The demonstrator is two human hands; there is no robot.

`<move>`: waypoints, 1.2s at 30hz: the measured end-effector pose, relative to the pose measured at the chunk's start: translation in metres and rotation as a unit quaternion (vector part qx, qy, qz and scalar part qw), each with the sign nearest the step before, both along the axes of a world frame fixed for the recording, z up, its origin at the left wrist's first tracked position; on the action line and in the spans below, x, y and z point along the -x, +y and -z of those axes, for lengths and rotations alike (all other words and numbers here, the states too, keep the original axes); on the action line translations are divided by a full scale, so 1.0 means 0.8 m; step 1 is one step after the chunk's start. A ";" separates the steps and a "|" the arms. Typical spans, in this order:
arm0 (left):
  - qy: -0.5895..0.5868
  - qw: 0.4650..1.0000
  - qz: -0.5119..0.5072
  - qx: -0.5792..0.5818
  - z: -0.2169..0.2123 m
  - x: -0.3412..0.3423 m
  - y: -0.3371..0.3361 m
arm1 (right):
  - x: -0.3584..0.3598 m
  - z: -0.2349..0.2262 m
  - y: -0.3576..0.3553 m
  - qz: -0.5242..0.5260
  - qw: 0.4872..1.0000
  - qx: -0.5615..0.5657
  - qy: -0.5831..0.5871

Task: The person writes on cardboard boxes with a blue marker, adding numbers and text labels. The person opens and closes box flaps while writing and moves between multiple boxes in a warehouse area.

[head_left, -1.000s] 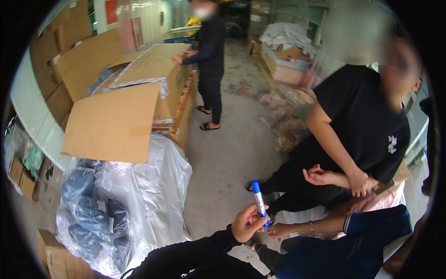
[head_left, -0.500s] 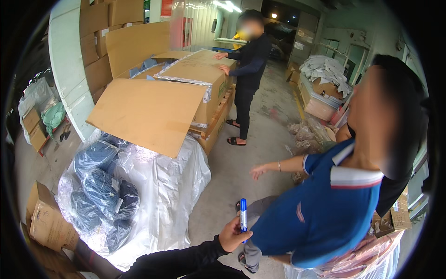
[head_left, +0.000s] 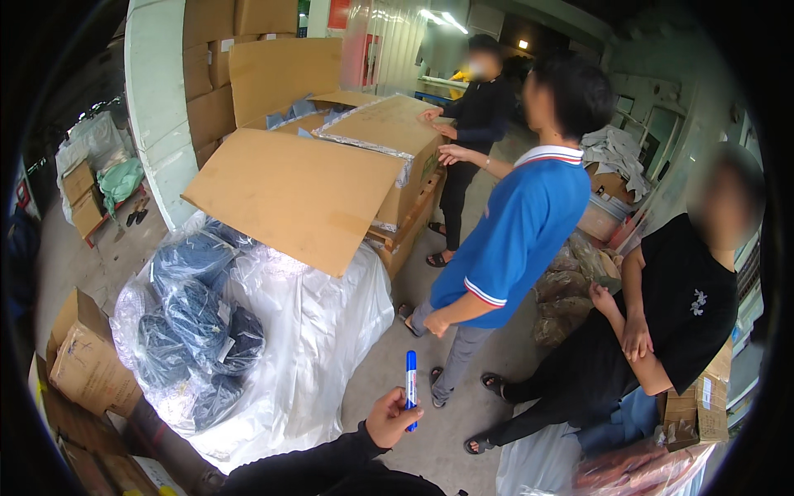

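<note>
**A:** Going from the left, what lies around the person's hand?

**B:** Well off to the left of it and higher up lie clear plastic bags stuffed with dark blue cloth, on a wide white plastic sheet. Above them a large flat brown cardboard flap juts out from the open cartons. The one hand that shows comes up from the lower edge in a black sleeve; which hand it is cannot be told for sure, though it looks like the right one. The other hand is out of view.

**B:** It is closed around a slim blue marker pen with a white band, fingers wrapped about the lower end.

**A:** Which way does the pen point?

**B:** Its long axis stands close to upright, blue cap end up, away from the wearer, the lower end hidden in the fist.

**A:** How would the person hold it well?

**B:** As a judgement: keep the grip low and firm on the barrel, cap clear of the fingers, and keep it close to the body, since people stand near.

**A:** And to the right of the hand?

**B:** A person in a blue polo shirt stands just beyond it, and further right a person in a black T-shirt leans beside small cartons.
</note>
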State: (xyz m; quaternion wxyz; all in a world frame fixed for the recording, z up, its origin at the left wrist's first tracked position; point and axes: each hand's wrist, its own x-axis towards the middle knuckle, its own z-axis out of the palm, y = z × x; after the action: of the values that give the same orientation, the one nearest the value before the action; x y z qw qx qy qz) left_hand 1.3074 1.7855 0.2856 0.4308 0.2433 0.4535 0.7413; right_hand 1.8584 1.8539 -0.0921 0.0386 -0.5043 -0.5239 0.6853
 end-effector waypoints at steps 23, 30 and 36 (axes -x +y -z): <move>-0.034 0.997 0.076 0.002 0.020 -0.036 0.045 | -0.028 0.022 -0.035 0.133 0.979 0.153 -0.028; -0.046 0.993 0.104 0.013 0.021 -0.043 0.061 | -0.007 -0.045 -0.031 0.044 0.994 0.053 -0.088; -0.075 0.986 0.148 0.013 0.033 -0.057 0.075 | -0.015 -0.075 -0.047 -0.042 0.990 -0.028 -0.135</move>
State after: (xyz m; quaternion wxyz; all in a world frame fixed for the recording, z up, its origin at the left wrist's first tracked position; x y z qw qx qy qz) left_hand 1.3527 1.8454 0.2595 0.5718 0.2461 0.3883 0.6795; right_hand 1.8703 1.8160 -0.0318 -0.0473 -0.5686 -0.5642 0.5968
